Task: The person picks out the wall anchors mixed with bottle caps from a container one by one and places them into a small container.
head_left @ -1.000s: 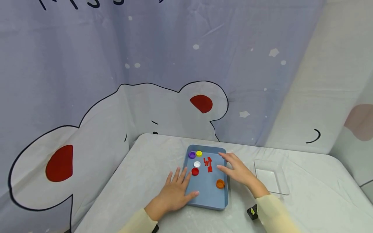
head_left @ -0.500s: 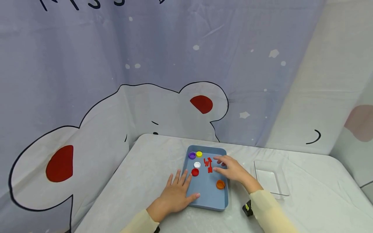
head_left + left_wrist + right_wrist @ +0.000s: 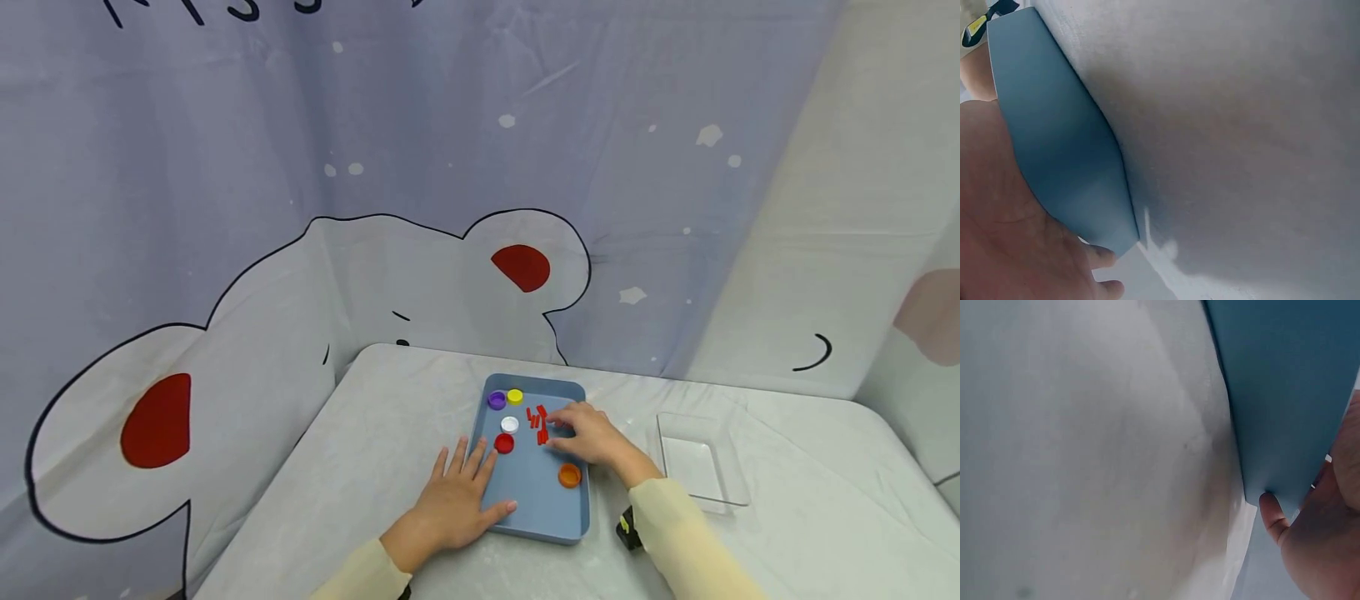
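In the head view, a blue-grey tray (image 3: 532,508) holds several small red pieces (image 3: 542,423), some of them thin strips. My right hand (image 3: 588,435) hovers over its right side, fingers bent and the thumb apart from the index finger, fingertips right at the red pieces. Spread flat, my left hand (image 3: 453,504) rests over the tray's left rim. Near its fingertips sits a red round cap (image 3: 504,443), with a white one (image 3: 509,425) just behind. The left wrist view shows the tray's outer wall (image 3: 1066,125) beside the palm.
Purple (image 3: 497,400) and yellow (image 3: 514,397) caps lie at the tray's far left, an orange cap (image 3: 570,476) at its near right. A clear plastic box (image 3: 701,462) stands right of the tray on the white-covered table (image 3: 360,450). A printed curtain (image 3: 420,167) hangs behind.
My right hand has moved left from the tray's right rim to the red pieces, its fingers bending and drawing closer to the thumb. The left hand has stayed nearly still.
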A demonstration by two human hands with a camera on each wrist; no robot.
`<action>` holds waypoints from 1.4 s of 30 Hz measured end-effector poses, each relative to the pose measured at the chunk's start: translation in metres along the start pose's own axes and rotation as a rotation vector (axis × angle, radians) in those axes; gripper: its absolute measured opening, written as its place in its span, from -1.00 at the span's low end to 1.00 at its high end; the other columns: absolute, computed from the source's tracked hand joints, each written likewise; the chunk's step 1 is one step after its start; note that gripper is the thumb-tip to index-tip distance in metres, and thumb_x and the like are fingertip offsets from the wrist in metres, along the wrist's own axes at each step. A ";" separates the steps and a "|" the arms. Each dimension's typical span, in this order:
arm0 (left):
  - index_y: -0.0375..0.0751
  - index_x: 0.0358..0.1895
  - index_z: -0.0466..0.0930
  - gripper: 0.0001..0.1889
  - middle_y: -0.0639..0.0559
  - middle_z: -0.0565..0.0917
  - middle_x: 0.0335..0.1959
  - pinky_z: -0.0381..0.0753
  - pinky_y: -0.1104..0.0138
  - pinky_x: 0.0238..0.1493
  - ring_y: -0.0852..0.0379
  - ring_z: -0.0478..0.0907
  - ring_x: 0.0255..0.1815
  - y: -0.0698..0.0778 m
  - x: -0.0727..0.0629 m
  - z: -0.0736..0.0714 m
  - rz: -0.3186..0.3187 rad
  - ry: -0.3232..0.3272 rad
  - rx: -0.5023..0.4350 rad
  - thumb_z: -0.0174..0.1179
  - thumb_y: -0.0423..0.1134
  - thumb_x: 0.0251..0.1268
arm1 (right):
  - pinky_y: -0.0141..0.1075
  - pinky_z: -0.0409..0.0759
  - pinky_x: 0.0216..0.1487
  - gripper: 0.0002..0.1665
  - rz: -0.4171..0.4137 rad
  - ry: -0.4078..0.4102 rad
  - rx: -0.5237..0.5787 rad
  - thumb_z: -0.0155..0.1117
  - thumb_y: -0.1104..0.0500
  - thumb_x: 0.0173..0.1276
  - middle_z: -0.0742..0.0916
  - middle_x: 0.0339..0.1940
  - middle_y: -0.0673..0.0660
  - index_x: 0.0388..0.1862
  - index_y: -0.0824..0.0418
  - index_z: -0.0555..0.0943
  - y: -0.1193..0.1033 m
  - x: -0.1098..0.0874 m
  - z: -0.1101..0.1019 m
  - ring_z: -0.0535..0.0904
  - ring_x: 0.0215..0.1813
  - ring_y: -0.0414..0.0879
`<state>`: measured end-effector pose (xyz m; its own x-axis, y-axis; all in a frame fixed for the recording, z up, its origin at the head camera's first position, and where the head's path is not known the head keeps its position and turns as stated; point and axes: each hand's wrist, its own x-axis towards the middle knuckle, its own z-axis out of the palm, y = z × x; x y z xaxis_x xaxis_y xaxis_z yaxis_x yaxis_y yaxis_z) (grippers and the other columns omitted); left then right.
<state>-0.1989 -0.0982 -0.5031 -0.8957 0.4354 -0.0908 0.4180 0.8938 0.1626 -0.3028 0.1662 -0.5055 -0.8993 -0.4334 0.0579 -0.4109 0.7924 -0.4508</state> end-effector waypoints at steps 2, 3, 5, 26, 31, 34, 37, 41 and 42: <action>-0.11 0.62 0.10 -0.09 -0.11 0.04 0.66 -0.13 -0.24 0.54 -0.28 -0.14 0.66 0.000 0.000 0.000 0.002 0.003 0.003 -0.22 0.47 0.44 | -0.05 0.40 0.04 -0.50 0.004 0.003 -0.021 0.52 -0.02 0.25 0.70 -0.13 0.01 0.11 0.16 0.72 -0.001 0.002 0.001 0.50 -0.01 -0.06; -0.11 0.62 0.10 -0.09 -0.11 0.04 0.66 -0.13 -0.24 0.54 -0.28 -0.15 0.66 0.000 0.000 0.001 0.002 0.003 0.004 -0.23 0.47 0.44 | -0.06 0.40 0.03 -0.51 0.006 0.005 -0.028 0.52 -0.03 0.24 0.70 -0.12 0.02 0.10 0.16 0.72 -0.001 0.002 0.001 0.50 -0.01 -0.05; -0.10 0.62 0.10 -0.08 -0.10 0.04 0.66 -0.13 -0.24 0.54 -0.27 -0.15 0.66 0.001 0.000 0.001 0.001 0.004 0.009 -0.25 0.48 0.44 | -0.07 0.39 0.02 -0.52 0.009 0.009 -0.041 0.54 -0.03 0.23 0.71 -0.09 0.03 0.07 0.16 0.74 -0.002 0.003 0.000 0.51 0.00 -0.03; -0.10 0.62 0.10 -0.09 -0.09 0.05 0.66 -0.19 -0.25 0.54 -0.26 -0.15 0.66 0.000 0.005 0.004 0.007 0.017 0.042 -0.27 0.48 0.45 | -0.02 0.41 0.05 -0.64 0.033 0.027 -0.075 0.58 -0.04 0.17 0.70 -0.09 0.02 -0.12 0.09 0.77 -0.004 0.009 0.001 0.49 0.03 0.01; -0.08 0.63 0.10 -0.10 -0.07 0.05 0.66 -0.18 -0.24 0.55 -0.25 -0.14 0.66 0.001 0.006 0.003 0.001 0.015 0.040 -0.27 0.48 0.44 | -0.02 0.41 0.04 -0.64 0.022 0.024 -0.084 0.58 -0.05 0.17 0.70 -0.09 0.02 -0.12 0.09 0.78 -0.004 0.010 -0.001 0.49 0.04 0.02; -0.07 0.62 0.10 -0.09 -0.06 0.05 0.66 -0.18 -0.23 0.55 -0.24 -0.14 0.66 0.002 0.007 0.002 -0.001 0.016 0.042 -0.28 0.49 0.44 | -0.01 0.41 0.04 -0.65 0.020 0.026 -0.085 0.58 -0.05 0.17 0.70 -0.07 0.03 -0.12 0.09 0.78 -0.004 0.010 -0.002 0.49 0.04 0.02; -0.07 0.62 0.12 -0.10 -0.06 0.06 0.66 -0.17 -0.24 0.55 -0.24 -0.13 0.66 0.002 0.007 0.002 0.002 0.018 0.040 -0.28 0.49 0.44 | -0.01 0.41 0.03 -0.65 0.026 0.027 -0.083 0.59 -0.05 0.16 0.70 -0.10 0.03 -0.14 0.08 0.78 -0.003 0.010 -0.001 0.48 0.03 0.02; -0.08 0.62 0.13 -0.09 -0.07 0.08 0.65 -0.15 -0.25 0.54 -0.24 -0.12 0.66 0.000 0.003 0.005 0.006 0.009 0.044 -0.29 0.49 0.44 | -0.03 0.40 0.01 -0.66 0.030 0.019 -0.078 0.59 -0.06 0.16 0.68 -0.13 0.00 -0.16 0.07 0.78 -0.004 0.010 0.006 0.47 0.02 0.01; -0.08 0.61 0.13 -0.09 -0.07 0.08 0.65 -0.15 -0.25 0.54 -0.24 -0.11 0.66 -0.001 0.002 0.005 0.006 0.007 0.045 -0.29 0.49 0.44 | -0.04 0.40 0.00 -0.67 0.030 0.017 -0.078 0.59 -0.06 0.16 0.68 -0.14 0.00 -0.16 0.07 0.78 -0.004 0.010 0.008 0.47 0.02 0.01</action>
<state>-0.2003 -0.0974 -0.5086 -0.8941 0.4401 -0.0834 0.4295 0.8952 0.1189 -0.3086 0.1553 -0.5100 -0.9136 -0.4020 0.0610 -0.3935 0.8363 -0.3819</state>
